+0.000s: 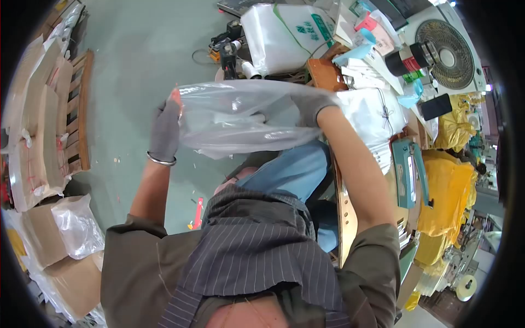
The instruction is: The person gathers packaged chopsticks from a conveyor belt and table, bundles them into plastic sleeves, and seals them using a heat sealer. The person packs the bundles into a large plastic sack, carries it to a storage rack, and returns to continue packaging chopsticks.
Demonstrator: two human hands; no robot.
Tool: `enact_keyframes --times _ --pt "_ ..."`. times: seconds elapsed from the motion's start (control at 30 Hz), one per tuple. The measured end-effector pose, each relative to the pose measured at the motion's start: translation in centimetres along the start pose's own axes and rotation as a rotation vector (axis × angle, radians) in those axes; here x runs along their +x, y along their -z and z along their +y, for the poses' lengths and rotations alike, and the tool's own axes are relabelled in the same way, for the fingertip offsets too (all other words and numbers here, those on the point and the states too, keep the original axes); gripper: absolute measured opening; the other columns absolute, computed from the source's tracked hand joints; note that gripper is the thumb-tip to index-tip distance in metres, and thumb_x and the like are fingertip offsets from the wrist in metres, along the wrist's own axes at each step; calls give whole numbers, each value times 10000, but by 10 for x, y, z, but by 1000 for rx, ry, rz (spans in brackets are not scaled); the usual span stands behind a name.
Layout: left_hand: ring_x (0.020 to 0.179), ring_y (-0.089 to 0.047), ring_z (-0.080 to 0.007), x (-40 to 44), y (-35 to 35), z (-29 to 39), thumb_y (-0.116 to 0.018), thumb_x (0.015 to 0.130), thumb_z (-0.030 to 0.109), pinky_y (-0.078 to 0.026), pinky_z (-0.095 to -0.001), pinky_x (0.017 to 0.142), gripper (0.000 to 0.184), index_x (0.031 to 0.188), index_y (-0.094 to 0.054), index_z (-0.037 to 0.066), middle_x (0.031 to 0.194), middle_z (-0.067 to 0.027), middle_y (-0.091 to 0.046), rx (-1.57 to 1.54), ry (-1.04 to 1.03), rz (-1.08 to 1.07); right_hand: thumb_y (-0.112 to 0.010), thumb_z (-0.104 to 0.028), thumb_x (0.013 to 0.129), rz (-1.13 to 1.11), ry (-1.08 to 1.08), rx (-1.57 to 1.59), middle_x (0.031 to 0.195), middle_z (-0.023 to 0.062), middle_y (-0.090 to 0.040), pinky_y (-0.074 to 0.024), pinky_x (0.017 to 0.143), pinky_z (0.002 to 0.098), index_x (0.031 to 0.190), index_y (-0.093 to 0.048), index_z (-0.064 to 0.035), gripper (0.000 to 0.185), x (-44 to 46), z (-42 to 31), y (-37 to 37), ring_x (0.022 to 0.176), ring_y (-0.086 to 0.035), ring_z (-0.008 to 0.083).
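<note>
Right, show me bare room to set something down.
The widest patch is green floor, bordered by the wooden pallet and the left hand; it runs ahead to the black items. Small scraps dot it. The right side is crowded with white sheets, a black phone and the fan.

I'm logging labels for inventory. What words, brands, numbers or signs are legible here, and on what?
No text reads with certainty.
White package: large green characters, too blurred to read.
Dark cylinder by the fan: red marking, any print too small to read.
</note>
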State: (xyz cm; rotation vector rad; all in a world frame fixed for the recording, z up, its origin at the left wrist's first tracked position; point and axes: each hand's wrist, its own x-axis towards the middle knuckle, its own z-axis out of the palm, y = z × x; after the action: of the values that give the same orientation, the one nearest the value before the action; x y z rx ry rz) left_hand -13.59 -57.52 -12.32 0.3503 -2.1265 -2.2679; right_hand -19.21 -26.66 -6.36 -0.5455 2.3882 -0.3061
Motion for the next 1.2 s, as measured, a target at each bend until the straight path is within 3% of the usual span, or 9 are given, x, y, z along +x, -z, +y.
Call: enact_keyframes --times 0.1,0.33,0.4,0.5,0.6,0.93,1.0,1.1,1.2 --pt "510 -418 -49 -13 5 -18 -498 912 347 -327 -220 456 376 680 -530 53 612 32 -472 268 229 36 -716 -447 619 104 178 153 1209 213 -508 -327 1009 381 1314 -399 -16 877 -8 -31 -16 1181 -436 348" --pt "560 -546 -154 -14 10 5 -570 860 265 -419 -279 504 295 737 -563 -3 639 -50 -533 756 17 -265 -579 -237 725 280 322 -309 888 68 -600 -317 1010 390 943 -614 -95 262 -9 -44 -173 954 -551 239" --pt "738 -606 -280 -7 3 11 -613 799 252 -463 -369 619 280 791 -584 -27 754 -142 -598 1158 -734 26 -593 -210 683 291 368 -295 884 63 -589 -337 998 398 865 -597 -99 213 -38 -49 -182 922 -554 236" --pt "874 -574 -346 13 -19 15 -610 781 286 -459 -420 726 304 828 -596 -14 882 -187 -610 1216 -886 -96 -601 -177 629 354 363 -327 868 50 -568 -346 1001 428 771 -599 -106 159 -58 -48 -194 927 -550 230" --pt "799 -577 -351 42 -44 4 -563 821 325 -444 -428 702 333 801 -588 -6 803 -193 -596 1389 -541 -512 -585 -154 630 442 289 -323 877 37 -567 -329 1019 447 787 -607 -106 165 -56 -40 -182 955 -538 219" --pt "695 -517 -414 80 -45 21 -506 864 326 -377 -487 605 368 699 -571 4 712 -230 -553 1128 -768 -290 -598 -141 649 638 263 -257 902 47 -572 -349 1003 439 829 -607 -84 189 -43 -23 -151 973 -530 231" --pt "676 -505 -419 90 -40 4 -516 868 297 -377 -473 597 372 676 -543 -20 712 -239 -547 1183 -514 -343 -612 -147 660 563 157 -334 914 51 -577 -354 995 429 850 -611 -82 202 -43 -3 -153 974 -532 234" --pt "620 -538 -306 84 -44 30 -553 862 258 -398 -398 566 311 739 -547 -28 681 -208 -545 1114 -426 -417 -629 -157 697 814 313 -88 963 61 -590 -409 929 394 899 -611 -96 211 -73 15 -120 964 -548 243" --pt "644 -546 -192 77 -52 41 -578 863 207 -418 -303 579 218 878 -585 -10 720 -128 -587 963 -499 -330 -636 -97 720 996 -39 126 980 93 -603 -473 754 358 963 -589 -111 248 -107 86 -66 870 -598 251"
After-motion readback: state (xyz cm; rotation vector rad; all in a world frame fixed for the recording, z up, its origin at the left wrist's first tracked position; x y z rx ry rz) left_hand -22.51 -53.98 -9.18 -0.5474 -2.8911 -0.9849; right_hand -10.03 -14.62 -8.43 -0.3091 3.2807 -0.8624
